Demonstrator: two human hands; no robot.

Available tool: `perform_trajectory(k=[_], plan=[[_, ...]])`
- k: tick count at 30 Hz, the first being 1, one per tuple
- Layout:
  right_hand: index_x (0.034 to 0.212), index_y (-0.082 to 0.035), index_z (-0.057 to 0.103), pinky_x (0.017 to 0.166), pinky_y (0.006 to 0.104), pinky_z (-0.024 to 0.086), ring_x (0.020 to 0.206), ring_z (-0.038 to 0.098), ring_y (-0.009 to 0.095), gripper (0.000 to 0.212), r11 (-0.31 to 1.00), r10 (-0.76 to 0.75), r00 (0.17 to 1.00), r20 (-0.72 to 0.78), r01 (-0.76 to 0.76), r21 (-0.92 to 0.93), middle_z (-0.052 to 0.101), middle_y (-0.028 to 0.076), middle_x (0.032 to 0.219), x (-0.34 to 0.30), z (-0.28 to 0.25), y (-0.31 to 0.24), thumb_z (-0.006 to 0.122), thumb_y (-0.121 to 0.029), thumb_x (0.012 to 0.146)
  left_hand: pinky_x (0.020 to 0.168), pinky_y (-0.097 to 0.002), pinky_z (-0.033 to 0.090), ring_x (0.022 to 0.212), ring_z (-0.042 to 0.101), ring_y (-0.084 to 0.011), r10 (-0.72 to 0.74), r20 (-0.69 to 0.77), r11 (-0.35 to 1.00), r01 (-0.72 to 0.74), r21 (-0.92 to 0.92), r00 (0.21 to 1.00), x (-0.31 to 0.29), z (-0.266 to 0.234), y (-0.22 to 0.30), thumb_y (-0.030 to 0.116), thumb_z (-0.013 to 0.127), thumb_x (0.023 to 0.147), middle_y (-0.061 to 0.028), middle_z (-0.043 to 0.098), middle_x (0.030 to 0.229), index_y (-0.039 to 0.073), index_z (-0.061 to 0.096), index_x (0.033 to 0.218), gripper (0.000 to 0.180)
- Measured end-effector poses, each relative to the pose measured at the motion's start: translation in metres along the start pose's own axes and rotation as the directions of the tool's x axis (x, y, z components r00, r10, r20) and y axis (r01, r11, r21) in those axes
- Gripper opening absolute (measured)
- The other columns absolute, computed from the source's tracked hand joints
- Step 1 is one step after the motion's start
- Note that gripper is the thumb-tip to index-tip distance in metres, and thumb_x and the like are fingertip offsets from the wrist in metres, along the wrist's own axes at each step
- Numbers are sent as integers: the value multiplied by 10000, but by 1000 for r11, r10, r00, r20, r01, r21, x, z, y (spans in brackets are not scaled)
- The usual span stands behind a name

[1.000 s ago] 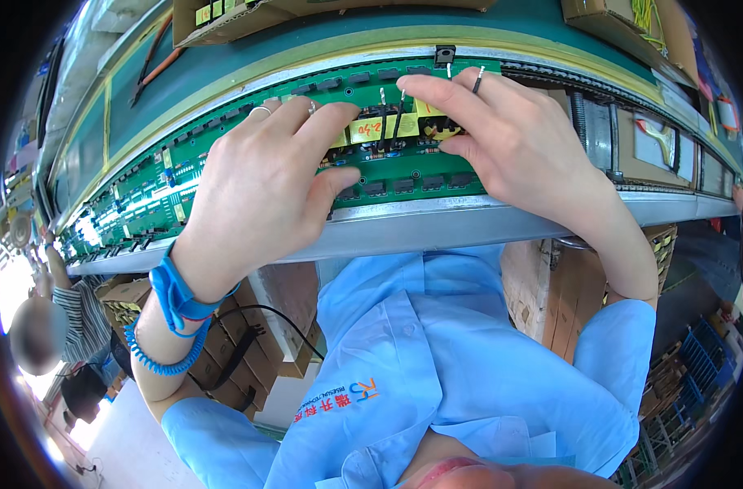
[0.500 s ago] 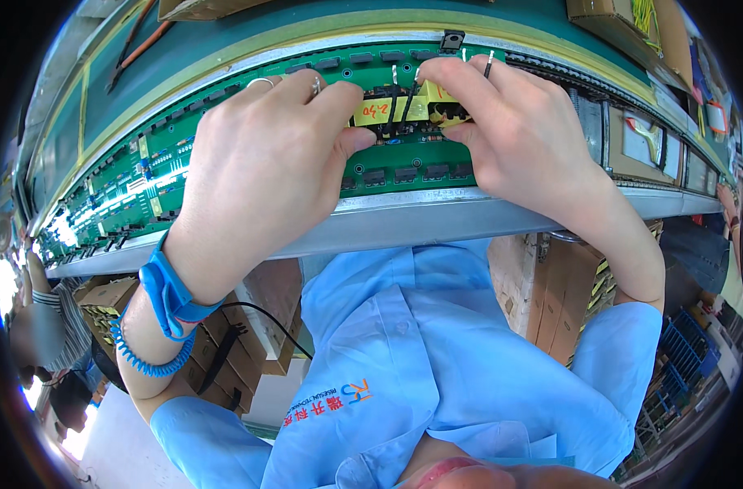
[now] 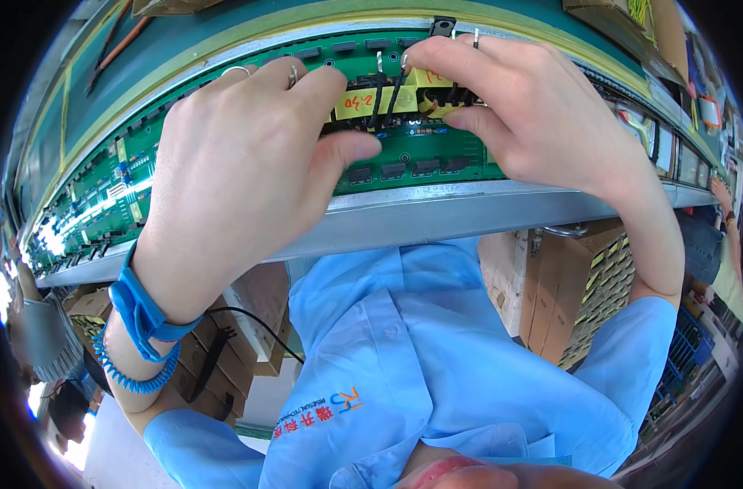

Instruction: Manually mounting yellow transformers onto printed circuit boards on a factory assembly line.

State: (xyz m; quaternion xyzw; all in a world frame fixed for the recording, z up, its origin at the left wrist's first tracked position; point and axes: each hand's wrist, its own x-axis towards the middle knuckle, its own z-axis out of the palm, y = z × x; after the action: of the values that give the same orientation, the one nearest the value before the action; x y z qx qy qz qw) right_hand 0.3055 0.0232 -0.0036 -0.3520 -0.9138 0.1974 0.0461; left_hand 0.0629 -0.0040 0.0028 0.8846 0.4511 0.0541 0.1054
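A long green circuit board (image 3: pixel 327 191) lies in a metal-edged frame across my front. On it sits a yellow-taped transformer (image 3: pixel 363 101) with red handwriting and black leads with silvery tips (image 3: pixel 380 72) standing up. My left hand (image 3: pixel 241 155) is at the transformer's left end, its thumb lifted apart from the fingers over the board; the other fingertips are hidden. My right hand (image 3: pixel 526 110) is bent round a second yellow-taped transformer (image 3: pixel 433 98) just to the right, index finger on the far side and thumb on the near side. More black leads poke up by the right fingers.
A metal rail (image 3: pixel 437 218) runs along the near edge. Beyond the board lies a green work surface (image 3: pixel 249 31) with an orange-handled tool (image 3: pixel 123 42). A cardboard box (image 3: pixel 624 28) with yellow-green wires stands far right. Cartons (image 3: pixel 551 293) sit below the rail. Other people work at both sides.
My left thumb has come away from the transformer's near side and spread from the fingers. My right hand stays at the right transformer. The board appears slightly higher and further left in view.
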Motion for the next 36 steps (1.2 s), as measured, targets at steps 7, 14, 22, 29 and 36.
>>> perform_trajectory(k=[7,14,22,29,36], plan=[[1203,-68,567,712,420,501,835,623,354,484,998,25,998,-64,-28,-50,645,137,969,-6,9,-4,676,26,741,606,-417,469,738,615,-330,-15,-35,999,16,43,999,0,5,2,277,717,824,-102,631,842,43,641,972,287],[1174,-47,591,748,396,528,896,649,346,498,997,66,991,-119,-63,33,660,136,1035,-13,9,-9,654,89,699,600,-415,467,736,619,-324,-7,-37,999,9,46,999,-1,5,1,283,713,826,-93,632,836,53,643,963,277],[1124,-29,628,786,367,549,936,672,327,462,990,139,964,-228,-128,63,674,129,1041,-23,19,-20,654,115,686,600,-422,465,729,614,-323,30,-47,997,-26,71,998,-1,7,-2,309,706,829,-88,624,827,62,643,961,287],[1138,-91,604,568,373,537,675,653,290,457,997,-55,898,-437,25,-76,649,114,873,-23,37,-13,688,30,706,595,-427,458,719,607,-319,30,-57,998,-26,61,998,-1,8,-3,310,704,833,-88,609,795,59,632,939,282],[1139,-97,617,535,347,521,658,640,263,463,991,-4,902,-432,-54,-122,630,98,838,-20,39,-23,687,31,699,596,-433,453,713,605,-319,56,-70,998,-54,34,996,0,8,-5,302,701,836,-93,600,776,52,626,909,271]])
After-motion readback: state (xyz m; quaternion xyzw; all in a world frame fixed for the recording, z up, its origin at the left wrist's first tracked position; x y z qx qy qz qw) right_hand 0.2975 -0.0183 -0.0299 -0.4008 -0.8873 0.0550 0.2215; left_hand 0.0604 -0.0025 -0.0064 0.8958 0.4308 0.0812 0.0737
